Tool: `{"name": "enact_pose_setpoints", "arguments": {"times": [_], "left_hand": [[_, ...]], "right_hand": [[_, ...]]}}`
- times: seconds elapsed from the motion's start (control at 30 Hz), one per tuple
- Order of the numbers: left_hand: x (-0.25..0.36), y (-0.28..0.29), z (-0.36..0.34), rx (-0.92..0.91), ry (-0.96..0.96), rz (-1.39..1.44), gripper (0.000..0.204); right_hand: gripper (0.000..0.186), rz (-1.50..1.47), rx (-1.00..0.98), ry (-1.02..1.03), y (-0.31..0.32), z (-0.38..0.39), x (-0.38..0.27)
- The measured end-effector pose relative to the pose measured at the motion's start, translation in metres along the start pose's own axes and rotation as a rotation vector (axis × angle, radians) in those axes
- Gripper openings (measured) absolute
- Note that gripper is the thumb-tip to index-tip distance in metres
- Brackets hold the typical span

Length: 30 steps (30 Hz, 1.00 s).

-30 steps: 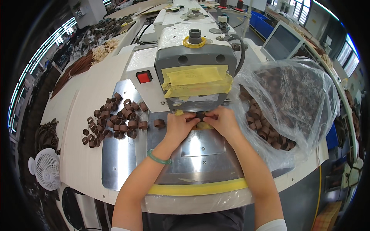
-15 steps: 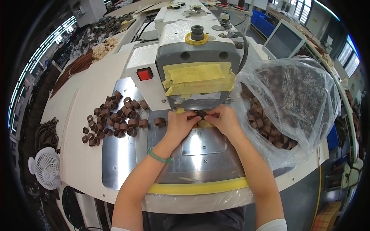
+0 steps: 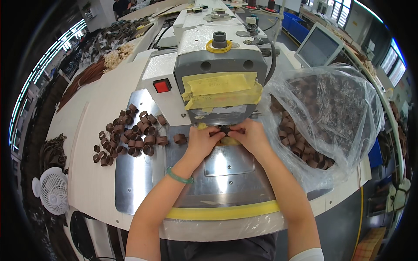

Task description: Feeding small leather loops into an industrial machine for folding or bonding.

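Both my hands meet beneath the head of a white and grey industrial sewing machine (image 3: 217,65). My left hand (image 3: 201,141) pinches the left side of a small dark piece (image 3: 225,129), thumb and fingertips together. On its other side my right hand (image 3: 252,138) grips it the same way. Fingers and the machine head hide much of this piece, so its full shape cannot be made out. Just left of my left hand, a single brown ring-shaped loop (image 3: 180,138) lies on the metal plate (image 3: 187,163). Farther left is a loose heap of similar brown loops (image 3: 135,135).
At right, a clear plastic bag (image 3: 339,104) holds many more brown loops (image 3: 300,145). A screen (image 3: 319,45) stands behind it. A red switch (image 3: 162,85) is on the machine's left side. A white fan (image 3: 53,191) sits at the table's left edge. Another person (image 3: 121,7) is far back left.
My hands stay nearly in place, both pinching the dark piece. The view has shifted very slightly, and a person shows more at the far back left. The loop heap looks unchanged.
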<state>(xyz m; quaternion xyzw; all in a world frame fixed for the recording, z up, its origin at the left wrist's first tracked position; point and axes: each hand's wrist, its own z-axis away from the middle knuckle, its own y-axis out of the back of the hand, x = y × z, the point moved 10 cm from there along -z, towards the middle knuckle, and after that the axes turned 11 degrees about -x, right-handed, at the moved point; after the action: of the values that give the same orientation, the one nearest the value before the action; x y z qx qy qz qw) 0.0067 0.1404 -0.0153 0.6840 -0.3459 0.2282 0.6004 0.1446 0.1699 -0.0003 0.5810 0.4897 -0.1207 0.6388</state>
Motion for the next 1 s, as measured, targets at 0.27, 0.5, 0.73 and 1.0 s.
{"name": "enact_pose_setpoints", "arguments": {"times": [0.27, 0.5, 0.73, 1.0], "left_hand": [[0.001, 0.000, -0.002, -0.010, 0.003, -0.004, 0.022], [-0.002, -0.003, -0.002, -0.035, 0.083, 0.017, 0.025], [0.000, 0.001, 0.010, -0.274, 0.129, 0.149, 0.029], [0.006, -0.001, 0.024, -0.461, -0.068, 0.360, 0.026]], "right_hand": [[0.019, -0.047, -0.020, -0.038, 0.001, 0.000, 0.001], [0.020, 0.021, 0.003, -0.023, 0.001, 0.004, -0.001], [0.022, 0.060, -0.303, -0.053, -0.021, 0.016, -0.013], [0.020, -0.120, -0.409, -0.013, -0.053, 0.025, -0.026]]}}
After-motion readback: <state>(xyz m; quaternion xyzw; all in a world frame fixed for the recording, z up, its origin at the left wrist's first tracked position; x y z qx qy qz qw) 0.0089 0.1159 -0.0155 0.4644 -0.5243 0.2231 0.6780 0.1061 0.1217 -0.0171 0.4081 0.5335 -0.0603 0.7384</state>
